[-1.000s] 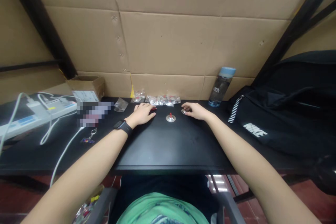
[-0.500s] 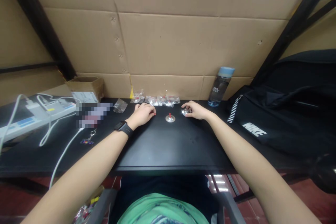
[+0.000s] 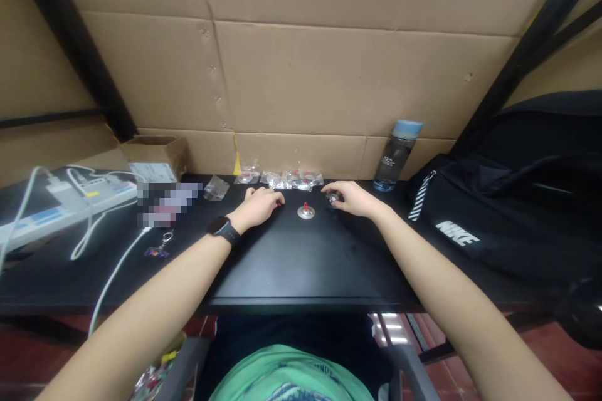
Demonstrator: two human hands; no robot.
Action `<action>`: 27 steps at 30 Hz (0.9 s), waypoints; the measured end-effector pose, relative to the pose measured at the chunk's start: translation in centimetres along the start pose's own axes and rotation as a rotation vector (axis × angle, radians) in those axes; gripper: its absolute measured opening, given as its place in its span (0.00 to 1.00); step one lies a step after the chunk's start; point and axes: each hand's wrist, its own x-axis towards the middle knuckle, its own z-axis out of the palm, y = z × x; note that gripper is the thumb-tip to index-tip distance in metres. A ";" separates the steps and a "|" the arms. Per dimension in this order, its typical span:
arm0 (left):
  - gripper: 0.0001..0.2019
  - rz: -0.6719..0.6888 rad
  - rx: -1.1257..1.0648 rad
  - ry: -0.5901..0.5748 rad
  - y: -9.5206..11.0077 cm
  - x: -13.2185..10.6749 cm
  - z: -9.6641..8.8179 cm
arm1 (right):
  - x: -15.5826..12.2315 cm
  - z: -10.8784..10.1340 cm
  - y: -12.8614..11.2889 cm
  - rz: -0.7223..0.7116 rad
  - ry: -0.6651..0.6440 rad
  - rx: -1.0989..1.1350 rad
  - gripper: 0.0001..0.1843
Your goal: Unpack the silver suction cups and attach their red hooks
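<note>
My left hand, fingers bunched, contents unclear, and right hand, curled round a shiny disc, flank a metal disc flat on the worktop, red top up, likely for easy grasping.

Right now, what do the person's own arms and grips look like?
Left grip: five-fingered hand, no glove. Right grip: same, no glove. Left forearm: no sleeve in view; a black watch with a rectangular dark face and black strap sits near the grip. Right forearm: no sleeve or watch in view.
</note>
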 end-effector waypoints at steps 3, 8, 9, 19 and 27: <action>0.10 0.001 0.009 -0.010 0.2 -0.1 -0.3 | -0.2 -0.1 0.1 0.059 -0.016 0.015 0.22; 0.08 -0.020 -0.020 0.006 0.4 -0.1 -0.5 | -0.2 -0.5 0.0 0.080 -0.006 0.295 0.16; 0.08 -0.026 -0.040 0.016 0.5 -0.1 -0.6 | -0.2 -0.6 -0.3 0.076 -0.018 0.379 0.17; 0.11 0.035 -0.375 0.119 1.4 0.2 -2.2 | -0.2 -0.3 -5.4 -0.140 -0.267 0.527 0.17; 0.10 0.059 -0.676 0.037 2.4 0.2 -2.6 | -0.1 0.4 -5.3 -0.239 -0.131 0.386 0.13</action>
